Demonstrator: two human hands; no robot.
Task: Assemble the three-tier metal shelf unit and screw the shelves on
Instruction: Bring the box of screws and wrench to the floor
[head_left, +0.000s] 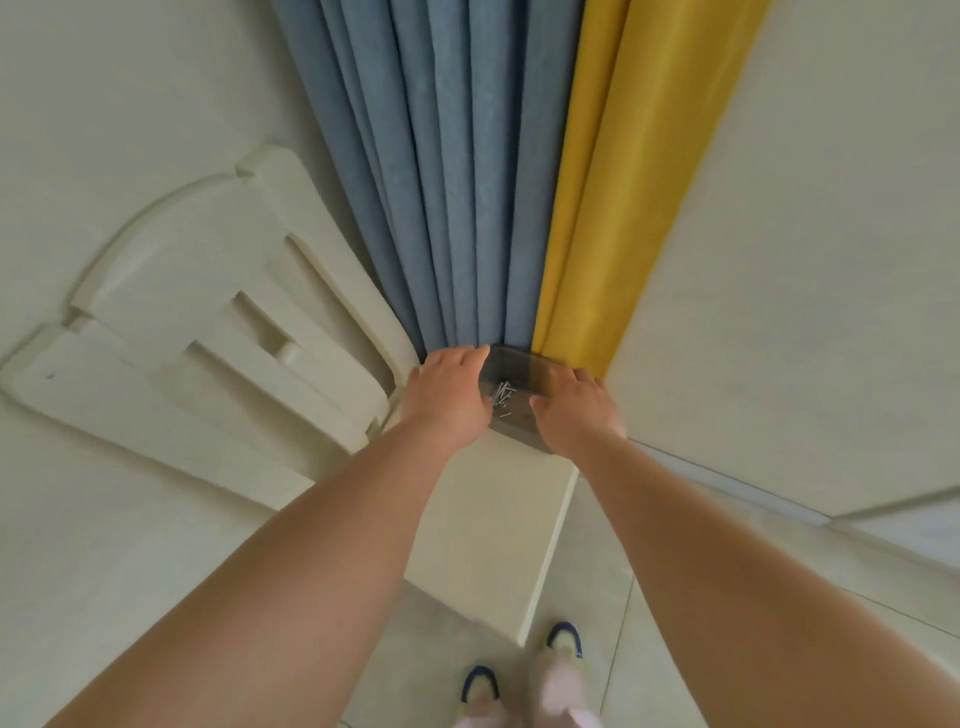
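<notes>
- Clear plastic is what the small box (511, 387) is made of; a cluster of metal screws (503, 396) is lying inside it.
- The box is being rested at the far end of a cream panel (498, 519), against the foot of the blue curtain (457, 182) and the yellow curtain (623, 182).
- The box is being held from both sides: the left hand (449, 387) is being curled round its left edge, the right hand (576, 410) round its right edge.
- A moulded cream foam piece (208, 322) is lying to the left.
- Two shoes (519, 675) are being shown on the tiled floor (597, 597).
</notes>
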